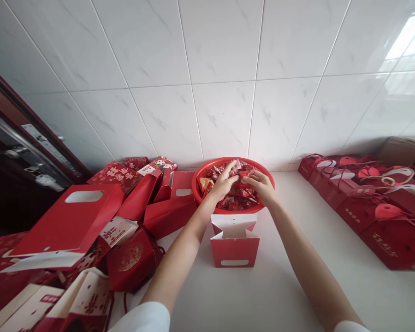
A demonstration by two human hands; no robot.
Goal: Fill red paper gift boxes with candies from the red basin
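Both hands are over a red plastic basket [268,203] full of small wrapped candies [233,203]. My left hand [224,182] has its thumb and fingers curled around small wrapped candies in the basket. Beside it, my right hand [263,184] pinches a red-wrapped candy [244,175] between thumb and fingers. A red paper gift box [235,251] stands upright just in front of the basket, between my forearms. Its top flaps are open, showing the pale inside, and a white-edged slot shows low on its front.
Several red gift boxes and bags [83,216] lie heaped on the left of the white tabletop [276,276]. More red bags [366,212] with cord handles stand in rows on the right. A tiled wall [224,115] rises behind; a dark door [17,170] is at left.
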